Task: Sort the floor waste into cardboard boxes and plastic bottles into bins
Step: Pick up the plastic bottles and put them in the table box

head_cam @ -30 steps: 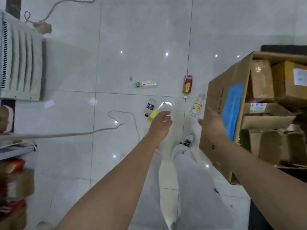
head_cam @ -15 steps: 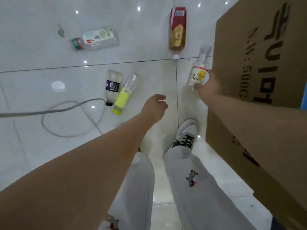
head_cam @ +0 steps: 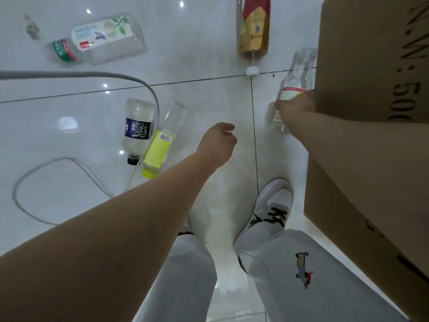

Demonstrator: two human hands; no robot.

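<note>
right hand (head_cam: 293,110) now grips bottle (head_cam: 298,75), seemingly, on glossy tile (head_cam: 209,101); left hand (head_cam: 217,142) fingers (head_cam: 228,127) loose.

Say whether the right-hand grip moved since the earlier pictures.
Yes. The right-hand grip reached forward onto the clear bottle lying across the tile joint, now holding it.

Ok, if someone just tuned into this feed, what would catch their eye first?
First, the big cardboard box filling the right edge, with the right hand gripping a clear bottle just beside it. Next, the empty left hand hovers mid-frame, close to a yellow-label bottle and a dark-label bottle lying side by side. A green-capped bottle lies at the upper left.
</note>
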